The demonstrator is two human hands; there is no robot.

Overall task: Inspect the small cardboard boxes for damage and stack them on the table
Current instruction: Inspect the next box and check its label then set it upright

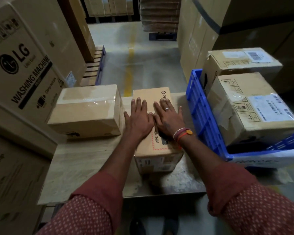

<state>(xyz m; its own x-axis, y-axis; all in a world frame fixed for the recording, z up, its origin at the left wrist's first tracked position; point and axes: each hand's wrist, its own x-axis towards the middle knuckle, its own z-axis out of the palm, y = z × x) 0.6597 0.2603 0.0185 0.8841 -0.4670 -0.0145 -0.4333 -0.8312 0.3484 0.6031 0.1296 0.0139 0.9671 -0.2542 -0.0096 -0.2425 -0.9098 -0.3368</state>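
Head view is looking down on a worn counter (85, 168) where both hands are lying flat on top of a small cardboard box (153, 150) sitting near the middle. Left hand (139, 118) is pressing palm-down on the lid with its fingers (138, 102) spread and extended, released rather than gripping anything. Right hand (168, 119) is resting just beside it, touching it at the thumbs, also palm-down with fingers (163, 103) splayed and grasping nothing; a ring (167, 108) is showing on one finger and a bracelet (183, 133) is circling the wrist. Printing reading "UN 3481" inside a red dashed border is showing on the lid between the wrists, and labels are covering the near side face. No dent or tear is visible on the parts of this box that are showing.

A second taped box (87, 109) is sitting on the counter just left of the first, close to it, though contact is hard to tell. To the right, a blue crate (202, 116) is holding two larger cartons (251, 106) with shipping labels and wrinkled tape, one behind the other. A big washing machine carton (24, 61) is standing at the left. Patterned red sleeves (95, 200) are covering both forearms.
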